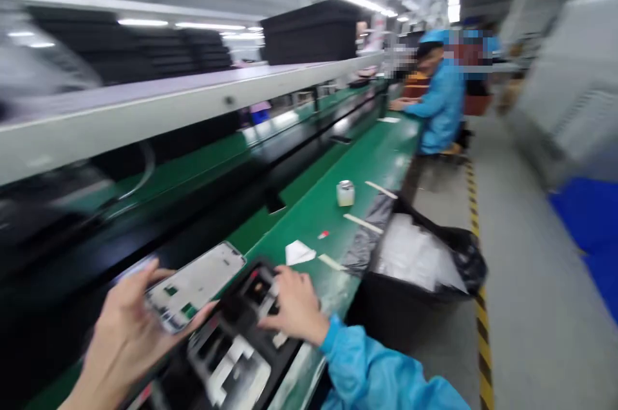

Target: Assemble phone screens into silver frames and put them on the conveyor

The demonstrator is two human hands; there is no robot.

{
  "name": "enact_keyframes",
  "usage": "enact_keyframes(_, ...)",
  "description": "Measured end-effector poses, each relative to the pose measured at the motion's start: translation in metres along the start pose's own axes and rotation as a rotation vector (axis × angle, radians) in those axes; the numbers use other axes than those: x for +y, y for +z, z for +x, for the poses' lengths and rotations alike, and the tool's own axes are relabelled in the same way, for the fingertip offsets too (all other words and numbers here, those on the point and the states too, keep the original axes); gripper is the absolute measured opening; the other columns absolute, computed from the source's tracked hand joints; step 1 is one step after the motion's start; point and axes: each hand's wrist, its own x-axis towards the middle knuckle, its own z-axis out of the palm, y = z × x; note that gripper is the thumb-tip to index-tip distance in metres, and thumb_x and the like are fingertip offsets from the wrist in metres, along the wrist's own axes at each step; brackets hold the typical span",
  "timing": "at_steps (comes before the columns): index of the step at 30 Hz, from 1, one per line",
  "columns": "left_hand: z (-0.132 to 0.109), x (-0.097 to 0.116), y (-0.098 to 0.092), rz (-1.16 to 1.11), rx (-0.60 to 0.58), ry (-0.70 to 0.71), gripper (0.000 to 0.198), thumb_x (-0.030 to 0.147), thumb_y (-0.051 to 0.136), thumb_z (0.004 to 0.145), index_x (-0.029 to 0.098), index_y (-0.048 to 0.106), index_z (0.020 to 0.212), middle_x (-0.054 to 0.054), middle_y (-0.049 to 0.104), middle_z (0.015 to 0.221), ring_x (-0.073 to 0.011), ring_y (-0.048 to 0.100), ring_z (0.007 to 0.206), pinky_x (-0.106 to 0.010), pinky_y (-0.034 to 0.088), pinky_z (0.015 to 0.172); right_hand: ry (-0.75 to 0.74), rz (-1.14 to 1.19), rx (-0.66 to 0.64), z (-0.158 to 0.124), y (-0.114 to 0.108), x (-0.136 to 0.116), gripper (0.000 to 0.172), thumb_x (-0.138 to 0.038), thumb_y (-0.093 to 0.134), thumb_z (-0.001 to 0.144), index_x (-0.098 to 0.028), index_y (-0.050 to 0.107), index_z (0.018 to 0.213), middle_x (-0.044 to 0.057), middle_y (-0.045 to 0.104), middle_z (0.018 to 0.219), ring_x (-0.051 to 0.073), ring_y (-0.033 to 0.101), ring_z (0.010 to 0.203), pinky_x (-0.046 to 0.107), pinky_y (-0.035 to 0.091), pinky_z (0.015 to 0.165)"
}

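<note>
My left hand [126, 327] grips a flat white phone frame [196, 284] with small green parts, holding it tilted above the green bench [313, 210]. My right hand [295, 304], in a light blue sleeve, rests with curled fingers on a black fixture [241, 339] at the near bench edge. The fixture holds white and black parts. The picture is smeared by motion.
A small white jar [346, 193], white strips [363, 223] and a paper scrap [298, 251] lie on the bench. A black bin [425, 268] lined with a bag stands at the bench's right side. A co-worker in blue [441, 107] sits farther along. Black trays [311, 33] stack on the overhead shelf.
</note>
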Motion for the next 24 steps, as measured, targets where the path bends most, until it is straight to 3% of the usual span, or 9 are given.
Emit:
enact_keyframes(2, -0.046, 0.012, -0.037, 0.057, 0.092, -0.032, 0.104, 0.05, 0.114, 0.047, 0.034, 0.055, 0.132, 0.001, 0.074, 0.104, -0.0302, 0.076, 0.091, -0.045, 0.064, 0.083, -0.065, -0.045, -0.024, -0.023, -0.009, 0.004, 0.073, -0.057, 0.101, 0.062, -0.027, 0.068, 0.12, 0.023, 0.069, 0.157, 0.058, 0.068, 0.136, 0.074, 0.051, 0.111)
enact_keyframes(4, -0.089, 0.033, -0.056, -0.069, 0.306, -0.251, 0.105, 0.048, 0.117, 0.039, 0.028, 0.06, 0.125, -0.003, 0.075, 0.11, -0.031, 0.077, 0.103, -0.047, 0.065, 0.097, -0.066, -0.122, -0.029, -0.038, -0.02, 0.012, 0.065, -0.048, 0.094, 0.073, -0.025, 0.065, 0.127, 0.023, 0.067, 0.159, 0.053, 0.065, 0.143, 0.068, 0.049, 0.115)
enact_keyframes(6, -0.121, 0.052, -0.056, -0.584, 0.516, -0.517, 0.107, 0.049, 0.116, 0.053, 0.028, 0.057, 0.138, -0.003, 0.077, 0.111, -0.0289, 0.079, 0.106, -0.044, 0.066, 0.1, -0.07, -0.166, -0.036, -0.043, -0.028, 0.024, 0.06, -0.051, 0.087, 0.078, -0.024, 0.062, 0.126, 0.024, 0.068, 0.158, 0.05, 0.065, 0.145, 0.063, 0.049, 0.115)
enact_keyframes(8, -0.142, 0.063, -0.048, -0.744, 0.627, -0.632, 0.097, 0.088, 0.084, 0.083, 0.03, 0.049, 0.152, -0.006, 0.08, 0.113, -0.0304, 0.084, 0.098, -0.049, 0.07, 0.09, -0.047, -0.176, -0.024, -0.042, -0.034, 0.036, 0.06, -0.063, 0.083, 0.077, -0.025, 0.061, 0.117, 0.024, 0.069, 0.157, 0.048, 0.068, 0.14, 0.059, 0.052, 0.112)
enact_keyframes(11, -0.16, 0.065, -0.04, -1.243, 0.731, -0.851, 0.078, 0.088, 0.058, 0.103, 0.025, 0.06, 0.15, -0.012, 0.084, 0.122, -0.0312, 0.086, 0.102, -0.049, 0.071, 0.09, 0.013, -0.132, -0.016, -0.036, -0.043, 0.048, 0.07, -0.079, 0.081, 0.069, -0.026, 0.061, 0.109, 0.022, 0.072, 0.153, 0.045, 0.074, 0.127, 0.054, 0.056, 0.104)
enact_keyframes(16, -0.177, 0.064, -0.043, -1.798, 0.469, -0.952, 0.097, 0.083, 0.02, 0.113, 0.006, 0.076, 0.137, -0.023, 0.084, 0.111, -0.0339, 0.085, 0.096, -0.047, 0.07, 0.086, -0.018, -0.064, -0.027, -0.035, -0.058, 0.043, 0.065, -0.082, 0.079, 0.073, -0.022, 0.076, 0.098, 0.02, 0.078, 0.134, 0.042, 0.072, 0.129, 0.051, 0.055, 0.109)
enact_keyframes(19, -0.184, 0.071, -0.044, -1.839, 0.338, -0.824, 0.099, 0.091, 0.034, 0.108, 0.007, 0.077, 0.138, -0.023, 0.084, 0.111, -0.0339, 0.084, 0.096, -0.044, 0.069, 0.086, -0.052, -0.042, 0.025, -0.038, -0.063, 0.03, 0.067, -0.085, 0.079, 0.074, -0.021, 0.082, 0.093, 0.02, 0.08, 0.127, 0.041, 0.073, 0.124, 0.051, 0.056, 0.109)
enact_keyframes(21, -0.187, 0.078, -0.045, -1.854, 0.281, -0.768, 0.097, 0.093, 0.044, 0.104, 0.009, 0.077, 0.139, -0.02, 0.084, 0.11, -0.0324, 0.083, 0.096, -0.041, 0.067, 0.085, -0.055, -0.027, 0.049, -0.039, -0.065, 0.016, 0.068, -0.088, 0.08, 0.075, -0.02, 0.082, 0.088, 0.015, 0.083, 0.108, 0.035, 0.074, 0.103, 0.047, 0.059, 0.096)
enact_keyframes(24, -0.191, 0.091, -0.047, -1.922, 0.214, -0.699, 0.096, 0.092, 0.048, 0.104, 0.009, 0.075, 0.143, -0.018, 0.083, 0.108, -0.0289, 0.081, 0.095, -0.036, 0.065, 0.081, -0.033, 0.04, 0.076, -0.044, -0.065, -0.011, 0.074, -0.093, 0.082, 0.075, -0.02, 0.074, 0.07, 0.003, 0.068, 0.066, 0.022, 0.059, 0.066, 0.035, 0.052, 0.065)
